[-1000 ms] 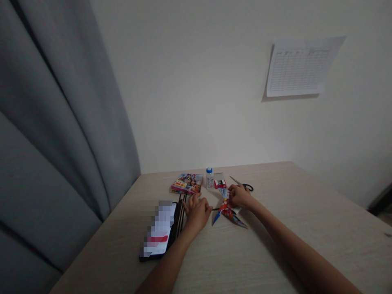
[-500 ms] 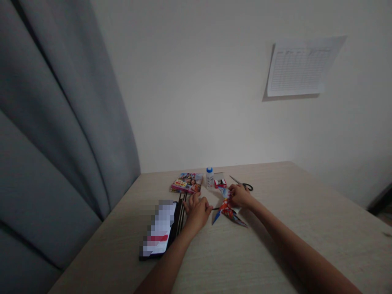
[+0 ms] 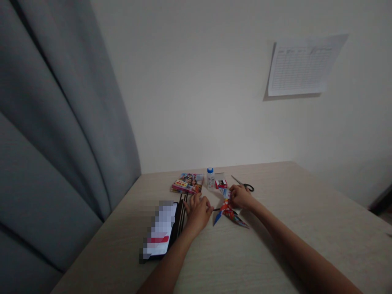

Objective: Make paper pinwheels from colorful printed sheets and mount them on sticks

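A folded piece of colourful printed paper [image 3: 230,214] with pointed tips lies on the wooden table [image 3: 275,228]. My right hand [image 3: 241,195] is closed on its upper part, fingers pinching the paper. My left hand [image 3: 198,212] rests on the table just left of the paper, fingers loosely curled, beside a few thin dark sticks [image 3: 182,212]. Whether the left hand holds anything I cannot make out.
A phone [image 3: 159,232] lies at the left of my left hand. Behind are a colourful booklet [image 3: 188,183], a small white bottle with a blue cap [image 3: 210,177], a small red-and-white box [image 3: 221,183] and scissors [image 3: 242,184]. A grey curtain [image 3: 55,134] hangs at the left; a printed sheet [image 3: 303,65] is on the wall.
Almost nothing differs. Both hands stay where they were on the paper and table; the view has shifted very slightly.
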A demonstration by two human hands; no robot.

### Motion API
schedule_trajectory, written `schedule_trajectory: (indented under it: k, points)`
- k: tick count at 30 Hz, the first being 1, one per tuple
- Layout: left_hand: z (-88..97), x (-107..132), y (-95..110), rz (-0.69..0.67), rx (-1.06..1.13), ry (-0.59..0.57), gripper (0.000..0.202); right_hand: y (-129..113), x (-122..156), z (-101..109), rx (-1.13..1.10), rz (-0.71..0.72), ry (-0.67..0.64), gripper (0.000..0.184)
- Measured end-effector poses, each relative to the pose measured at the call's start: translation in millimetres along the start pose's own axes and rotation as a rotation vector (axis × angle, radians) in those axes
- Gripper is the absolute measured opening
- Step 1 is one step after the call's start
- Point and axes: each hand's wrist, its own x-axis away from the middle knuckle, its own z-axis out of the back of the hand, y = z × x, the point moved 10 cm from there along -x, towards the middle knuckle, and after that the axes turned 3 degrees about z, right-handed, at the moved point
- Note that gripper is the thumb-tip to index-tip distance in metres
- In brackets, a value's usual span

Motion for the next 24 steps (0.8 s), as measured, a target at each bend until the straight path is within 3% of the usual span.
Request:
schedule_trajectory:
  k: [8, 16, 24]
  points:
    - [-3.4, 2, 2, -0.040, -0.017, -0.133, 0.027, -7, 4, 2, -0.083, 0.130, -0.036, 0.029]
    - [1.7, 8, 6, -0.057, -0.019, -0.205, 0.038, -11, 7, 4, -0.164, 0.244, -0.048, 0.027]
    - [5.8, 6, -4, -0.122, -0.013, -0.315, 0.051, -9, 9, 5, -0.158, 0.261, -0.036, 0.023]
